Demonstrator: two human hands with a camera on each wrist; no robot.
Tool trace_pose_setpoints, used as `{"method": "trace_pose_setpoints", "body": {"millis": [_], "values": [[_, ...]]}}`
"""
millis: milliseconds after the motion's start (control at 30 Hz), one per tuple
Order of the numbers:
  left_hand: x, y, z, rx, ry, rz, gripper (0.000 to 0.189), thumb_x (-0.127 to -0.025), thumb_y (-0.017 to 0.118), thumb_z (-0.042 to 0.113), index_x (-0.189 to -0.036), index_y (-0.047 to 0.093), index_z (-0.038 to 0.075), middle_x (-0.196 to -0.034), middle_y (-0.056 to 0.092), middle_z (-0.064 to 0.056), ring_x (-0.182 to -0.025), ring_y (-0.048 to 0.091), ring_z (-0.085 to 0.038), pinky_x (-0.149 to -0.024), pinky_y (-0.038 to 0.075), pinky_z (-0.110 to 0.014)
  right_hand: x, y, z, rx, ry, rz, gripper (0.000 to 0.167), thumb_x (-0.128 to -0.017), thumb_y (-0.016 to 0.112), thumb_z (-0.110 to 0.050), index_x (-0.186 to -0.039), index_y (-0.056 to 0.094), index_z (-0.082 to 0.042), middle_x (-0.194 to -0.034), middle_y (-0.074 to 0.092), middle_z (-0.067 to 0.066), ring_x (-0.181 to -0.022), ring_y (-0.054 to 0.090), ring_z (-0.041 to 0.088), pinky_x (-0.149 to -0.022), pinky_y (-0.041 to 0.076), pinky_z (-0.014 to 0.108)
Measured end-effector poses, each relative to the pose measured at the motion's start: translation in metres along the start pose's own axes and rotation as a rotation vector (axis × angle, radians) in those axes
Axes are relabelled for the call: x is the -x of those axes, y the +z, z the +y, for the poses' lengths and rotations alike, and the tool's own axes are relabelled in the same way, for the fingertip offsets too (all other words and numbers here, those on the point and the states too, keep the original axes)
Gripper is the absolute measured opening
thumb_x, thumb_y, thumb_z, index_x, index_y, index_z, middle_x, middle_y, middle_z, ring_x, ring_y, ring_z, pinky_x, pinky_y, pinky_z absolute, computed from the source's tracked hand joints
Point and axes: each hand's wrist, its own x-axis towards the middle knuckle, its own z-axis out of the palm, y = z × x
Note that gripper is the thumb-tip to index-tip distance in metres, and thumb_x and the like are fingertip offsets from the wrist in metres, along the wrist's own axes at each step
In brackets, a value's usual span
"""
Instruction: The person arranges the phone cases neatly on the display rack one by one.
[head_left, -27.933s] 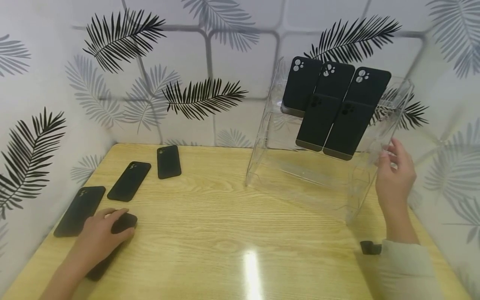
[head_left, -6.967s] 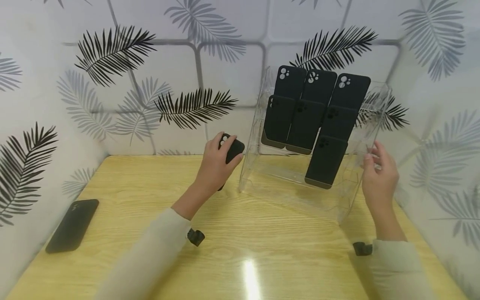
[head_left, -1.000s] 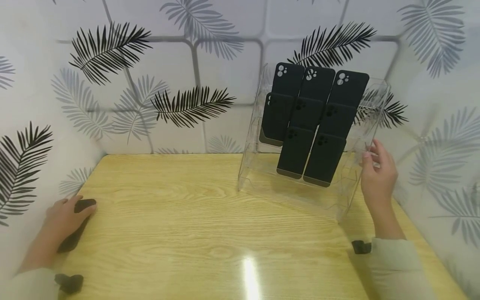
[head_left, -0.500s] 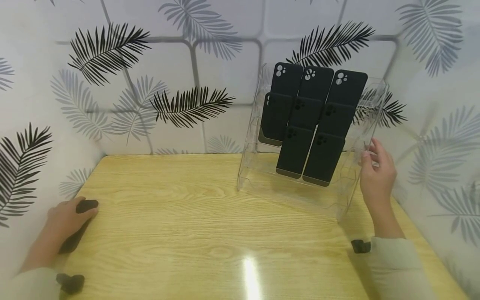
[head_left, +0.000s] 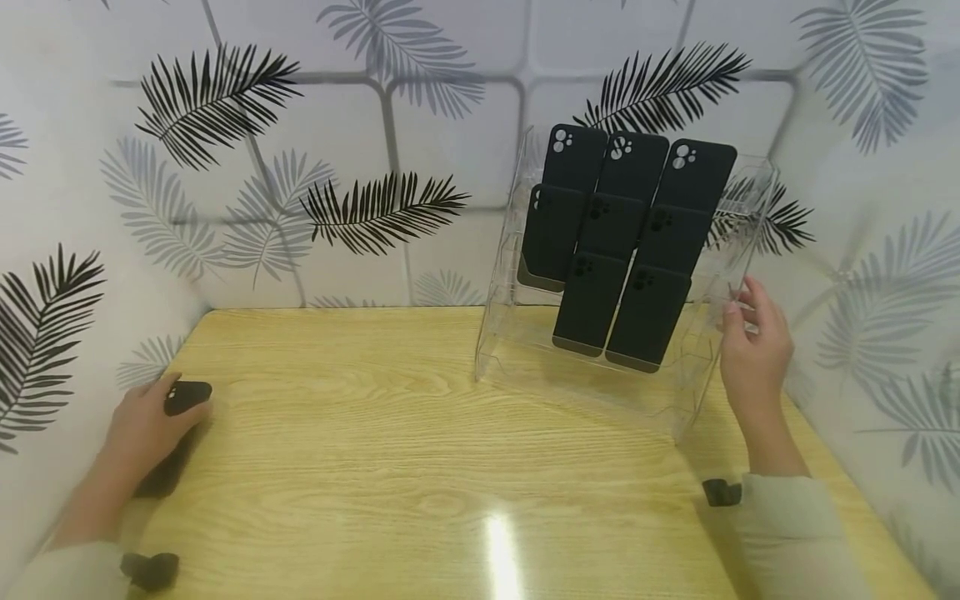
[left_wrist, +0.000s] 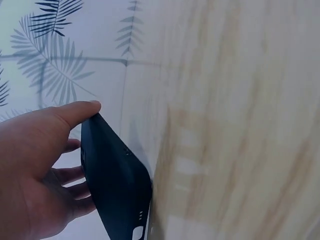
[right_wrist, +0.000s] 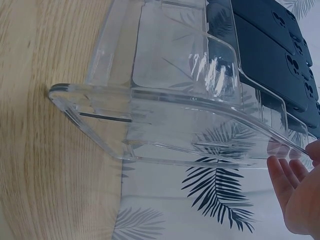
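At the table's left edge my left hand (head_left: 146, 429) grips a black phone case (head_left: 187, 397) between thumb and fingers. In the left wrist view the case (left_wrist: 112, 175) stands tilted, its lower side close to the tabletop; I cannot tell whether it touches. My right hand (head_left: 757, 350) holds the right side panel of a clear tiered display stand (head_left: 491, 342), its fingertips at the panel's edge in the right wrist view. Black phone cases (head_left: 588, 304) lean on the stand: three along the top tier, three in the middle, two on a lower tier at centre and right.
A wooden table (head_left: 360, 450) stretches between the left hand and the stand. Behind it is a wall (head_left: 457, 125) with a leaf pattern, which also runs along both sides. A small black object (head_left: 722, 492) is at the right sleeve, another black one (head_left: 152, 571) at the left.
Over the last second my left hand has taken hold of the case and shifted it slightly right and away from me. Since 7 seconds ago a lower-tier centre case has been added. My right hand stays put.
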Motion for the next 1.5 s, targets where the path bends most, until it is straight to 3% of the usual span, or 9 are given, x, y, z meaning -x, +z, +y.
{"method": "trace_pose_setpoints", "body": {"millis": [300,700,1200,1500], "values": [[-0.004,-0.001,0.029,0.081,0.032,0.035,0.078,-0.098,0.064,0.039,-0.144,0.035,-0.017,-0.136,0.033,-0.051,-0.121,0.034,-0.067,-0.095,0.033,-0.073,0.000,0.000,-0.001,-0.004,0.008,-0.002,0.042,-0.105,0.052,-0.024,-0.147,0.054,-0.027,-0.129,0.063,0.009,-0.096,0.055,-0.008,-0.081,0.047,0.008],[-0.009,-0.001,0.075,0.155,0.046,-0.004,0.081,-0.099,0.063,0.043,-0.152,0.030,-0.010,-0.145,0.031,-0.044,-0.128,0.032,-0.063,-0.092,0.037,-0.070,0.000,-0.001,-0.002,-0.001,0.008,0.006,0.042,-0.104,0.052,-0.024,-0.147,0.055,-0.024,-0.130,0.063,0.011,-0.095,0.055,-0.009,-0.082,0.047,0.009],[-0.026,0.019,0.148,0.241,0.079,-0.094,0.083,-0.098,0.061,0.048,-0.158,0.026,0.001,-0.156,0.026,-0.033,-0.135,0.031,-0.056,-0.093,0.043,-0.065,0.001,-0.001,-0.004,-0.017,0.010,0.000,0.043,-0.104,0.053,-0.022,-0.147,0.055,-0.024,-0.130,0.062,0.012,-0.096,0.056,-0.009,-0.081,0.048,0.008],[-0.044,0.032,0.192,0.278,0.165,-0.095,0.079,-0.097,0.065,0.042,-0.158,0.030,0.006,-0.157,0.028,-0.028,-0.136,0.034,-0.050,-0.099,0.041,-0.064,0.001,-0.001,-0.002,-0.025,-0.002,0.001,0.043,-0.104,0.053,-0.023,-0.147,0.055,-0.023,-0.129,0.062,0.012,-0.095,0.055,-0.009,-0.080,0.047,0.007]]}}
